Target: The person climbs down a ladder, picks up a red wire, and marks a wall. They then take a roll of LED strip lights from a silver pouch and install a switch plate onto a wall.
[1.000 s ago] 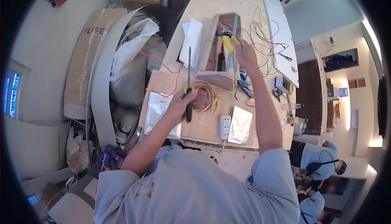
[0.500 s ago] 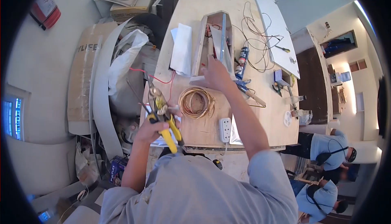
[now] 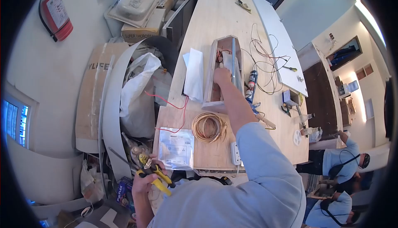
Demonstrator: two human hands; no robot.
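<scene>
My left hand (image 3: 145, 183) is closed around yellow-and-black-handled pliers (image 3: 159, 183), low at the left near the table's front corner. A thin metal shaft (image 3: 118, 158) and other metal tool parts stick out of the same grip. My right hand (image 3: 222, 77) reaches down into an open wooden toolbox (image 3: 213, 104) with a metal bar along its top. Its fingers are hidden by the hand itself, so what they hold cannot be seen. Red wires (image 3: 219, 58) lie inside the box. A coil of copper-coloured wire (image 3: 199, 132) rests in front, beside a silver packet (image 3: 177, 155).
A spray can (image 3: 251, 81), loose cables (image 3: 265, 62) and a white power strip (image 3: 235, 153) are on the table (image 3: 207, 25). White folded sheets (image 3: 194, 72) lie left of the toolbox. Two people (image 3: 342, 157) are at the right. A stuffed white sack (image 3: 139, 103) stands left.
My right hand has gone farther forward and deeper into the toolbox. My left hand with the pliers has dropped lower and left, uncovering the silver packet. The view has shifted.
</scene>
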